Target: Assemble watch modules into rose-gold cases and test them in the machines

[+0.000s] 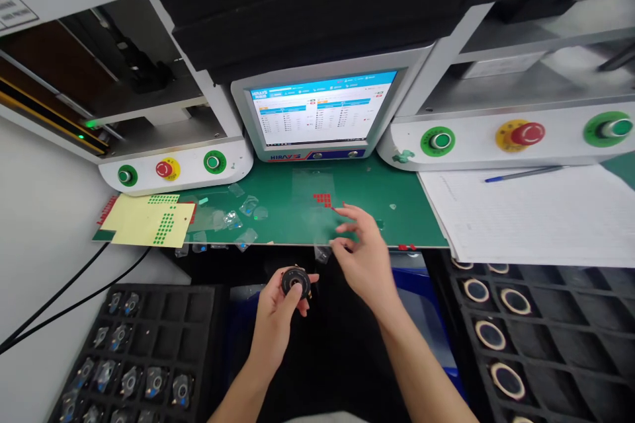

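My left hand [278, 307] is closed around a round black part with a ring-shaped face and a small centre hole [294, 283], the thumb lying across its face. It is held just in front of the green bench top [278, 188]. My right hand [361, 248] reaches over the bench edge with thumb and index finger apart. Its index fingertip is beside small red stickers [323, 199] on a clear sheet [307, 185]; whether a sticker clings to the finger, I cannot tell. A crumpled clear film piece [322, 253] is at the bench edge near the right thumb.
Left, yellow sheets with green dots [153, 219] and clear film scraps [233, 219]. A monitor [322, 112] stands behind, between button panels [520, 139]. Papers [526, 218] with a blue pen [520, 174] lie right. Black compartment trays [173, 337] with parts flank me.
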Tool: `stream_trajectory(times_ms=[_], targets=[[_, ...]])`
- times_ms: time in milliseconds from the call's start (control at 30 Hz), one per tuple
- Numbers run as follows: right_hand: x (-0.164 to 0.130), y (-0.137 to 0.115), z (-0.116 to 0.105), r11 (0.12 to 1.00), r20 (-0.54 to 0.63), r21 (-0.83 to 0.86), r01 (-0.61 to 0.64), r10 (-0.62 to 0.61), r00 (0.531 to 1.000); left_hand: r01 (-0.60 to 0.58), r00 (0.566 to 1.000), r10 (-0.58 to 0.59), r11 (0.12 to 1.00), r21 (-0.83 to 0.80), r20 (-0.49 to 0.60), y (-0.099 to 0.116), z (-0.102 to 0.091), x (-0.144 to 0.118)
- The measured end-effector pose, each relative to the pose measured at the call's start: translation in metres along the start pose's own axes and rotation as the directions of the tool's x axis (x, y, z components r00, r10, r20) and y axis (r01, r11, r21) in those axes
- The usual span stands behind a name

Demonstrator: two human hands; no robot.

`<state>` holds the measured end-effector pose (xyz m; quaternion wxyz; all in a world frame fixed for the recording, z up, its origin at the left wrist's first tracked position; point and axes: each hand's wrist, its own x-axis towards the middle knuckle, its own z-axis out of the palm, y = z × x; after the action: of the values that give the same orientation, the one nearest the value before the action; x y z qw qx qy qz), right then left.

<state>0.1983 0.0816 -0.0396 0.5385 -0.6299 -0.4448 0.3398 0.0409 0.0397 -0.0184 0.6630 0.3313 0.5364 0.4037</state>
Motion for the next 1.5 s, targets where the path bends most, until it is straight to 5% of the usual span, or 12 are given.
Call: stream_trajectory(times_ms=[200, 533, 867, 1133, 1300, 1400, 1500], targets=[[-0.034, -0.039, -0.022, 0.839, 0.016, 0.518, -0.165, 0.183, 0.983, -0.01, 1.0, 0.01, 0.984, -0.177, -0.002, -0.003, 0.007, -0.001], [-0.063, -0.036, -0.003, 0.673, 0.035, 0.63, -0.388, 0.474, 0.88, -0.137, 0.985, 0.149, 0.982, -0.13, 0.084, -0.002, 0.015, -0.009], [-0.069, -0.031, 0.0, 0.656, -0.026, 0.652, -0.379, 0.52, 0.854, -0.151, 0.988, 0.15, 0.988, 0.028, 0.048, 0.003, 0.021, -0.012], [-0.069, -0.026, -0.01, 0.738, 0.009, 0.62, -0.265, 0.331, 0.943, -0.231, 0.973, 0.221, 0.944, 0.236, 0.071, 0.004, 0.022, -0.018], [-0.072, -0.014, -0.037, 0.7, 0.054, 0.653, -0.288, 0.336, 0.94, -0.176, 0.974, 0.113, 0.924, 0.339, 0.196, -0.006, 0.032, -0.011], [-0.081, 0.011, -0.071, 0.831, -0.17, 0.511, -0.218, 0.346, 0.923, -0.187, 0.939, 0.02, 0.868, 0.461, 0.343, -0.02, 0.042, -0.003], [-0.094, 0.051, -0.125, 0.917, -0.441, 0.342, -0.204, 0.348, 0.827, -0.242, 0.924, -0.003, 0.77, 0.591, 0.382, -0.032, 0.052, 0.001]])
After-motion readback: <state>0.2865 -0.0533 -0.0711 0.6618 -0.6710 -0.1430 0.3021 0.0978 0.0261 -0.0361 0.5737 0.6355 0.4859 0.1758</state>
